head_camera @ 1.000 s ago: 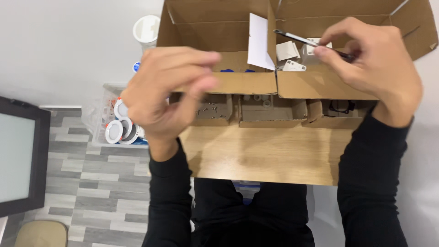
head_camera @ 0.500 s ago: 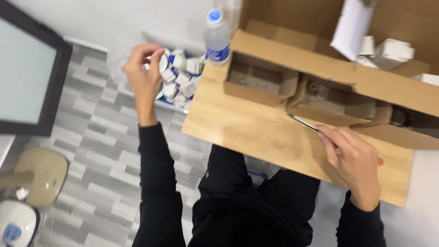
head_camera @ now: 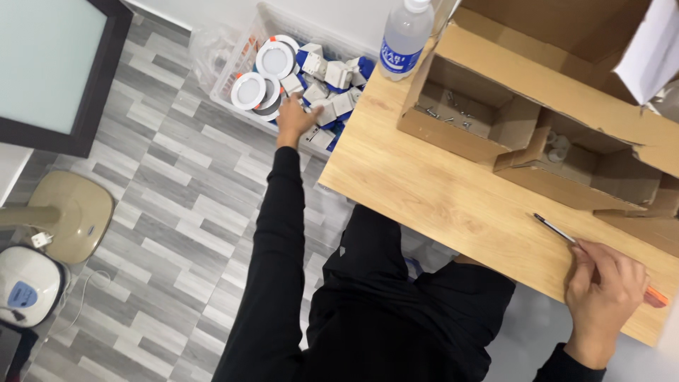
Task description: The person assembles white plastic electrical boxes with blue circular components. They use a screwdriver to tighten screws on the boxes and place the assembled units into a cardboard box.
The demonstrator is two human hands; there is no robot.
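My left hand (head_camera: 296, 119) reaches down off the table's left edge into a clear plastic bin (head_camera: 249, 37) on the floor. The bin holds round white downlights (head_camera: 249, 90) and several small white and blue parts (head_camera: 327, 90). The hand rests on those parts; whether it grips one is hidden. My right hand (head_camera: 601, 297) lies on the wooden table (head_camera: 453, 205) near its front edge, closed on a thin screwdriver (head_camera: 555, 229) with an orange handle, tip pointing up-left.
Open cardboard boxes (head_camera: 460, 124) with small screws and fittings fill the table's far side. A water bottle (head_camera: 404, 37) stands at the table's corner. On the grey plank floor sit a dark framed panel (head_camera: 56, 71), a beige fan base (head_camera: 71, 212) and a white appliance (head_camera: 25, 286).
The view swung from the boxes down to the floor. My left hand left the box, went out to the left and dropped into the bin. My right hand lowered the screwdriver onto the table.
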